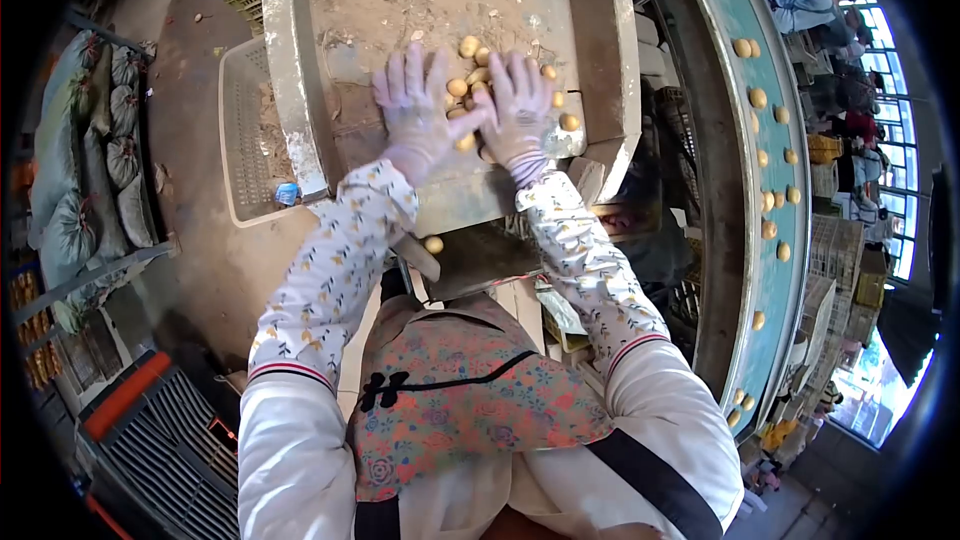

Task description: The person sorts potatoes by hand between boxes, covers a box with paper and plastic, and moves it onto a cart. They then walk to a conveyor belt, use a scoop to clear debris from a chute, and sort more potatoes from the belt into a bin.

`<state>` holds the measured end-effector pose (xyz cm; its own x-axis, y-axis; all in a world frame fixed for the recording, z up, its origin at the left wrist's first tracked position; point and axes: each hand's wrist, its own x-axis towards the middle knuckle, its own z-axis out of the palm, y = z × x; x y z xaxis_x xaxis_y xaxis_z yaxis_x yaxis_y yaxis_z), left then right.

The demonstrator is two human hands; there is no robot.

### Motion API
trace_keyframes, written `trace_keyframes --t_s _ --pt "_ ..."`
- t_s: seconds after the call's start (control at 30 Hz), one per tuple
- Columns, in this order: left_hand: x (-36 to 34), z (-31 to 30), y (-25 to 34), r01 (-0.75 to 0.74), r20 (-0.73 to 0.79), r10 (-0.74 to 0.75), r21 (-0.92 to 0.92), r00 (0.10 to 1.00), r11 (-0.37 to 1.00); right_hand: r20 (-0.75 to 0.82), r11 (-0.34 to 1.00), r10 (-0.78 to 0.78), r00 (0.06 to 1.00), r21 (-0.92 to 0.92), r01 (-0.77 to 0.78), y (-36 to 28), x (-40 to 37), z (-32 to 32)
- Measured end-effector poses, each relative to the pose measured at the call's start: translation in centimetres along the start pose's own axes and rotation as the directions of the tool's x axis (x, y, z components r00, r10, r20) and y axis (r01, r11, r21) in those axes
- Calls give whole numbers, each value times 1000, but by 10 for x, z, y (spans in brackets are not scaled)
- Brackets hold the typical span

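Note:
Both hands wear thin, pale purple gloves and rest on the near end of a dusty sorting trough (440,0). My left hand (412,112) lies palm down with its fingers spread, just left of a cluster of small round potatoes (457,87). On the right side of the cluster is my right hand (517,112), also flat with fingers apart, its thumb close to the left thumb. Some potatoes are partly hidden under and between the hands. A loose potato (569,122) sits right of the right hand. Below the trough's lip, another potato (433,244) lies near a dark opening.
A blue-green conveyor belt (770,285) carrying several potatoes runs along the right. Left of the trough stands a plastic crate (240,140) with debris inside. Filled sacks (75,160) are stacked at far left. Other people and crates (845,250) appear at far right.

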<state>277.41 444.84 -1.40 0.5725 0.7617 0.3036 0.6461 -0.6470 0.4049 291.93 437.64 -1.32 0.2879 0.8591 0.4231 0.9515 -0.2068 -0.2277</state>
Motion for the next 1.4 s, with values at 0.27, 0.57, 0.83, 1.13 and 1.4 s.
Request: trace_keyframes --t_s 0.27,0.57,0.83,1.13,1.4 --pt "21 40 -21 -242 -40 239 -117 970 963 16 985 47 999 166 -49 11 26 39" --pt "-83 12 44 -205 116 217 -109 969 973 -41 987 13 999 162 -6 -17 -92 -13" --pt "-120 -17 65 -80 321 128 -159 938 984 -36 980 199 979 32 -198 15 -84 -31" --pt "-126 -4 56 -322 465 270 34 843 946 17 954 231 973 190 -230 -33 -161 -14" --pt "-115 -33 62 -244 538 256 -94 803 965 103 968 170 980 170 -186 -23 -141 -52"
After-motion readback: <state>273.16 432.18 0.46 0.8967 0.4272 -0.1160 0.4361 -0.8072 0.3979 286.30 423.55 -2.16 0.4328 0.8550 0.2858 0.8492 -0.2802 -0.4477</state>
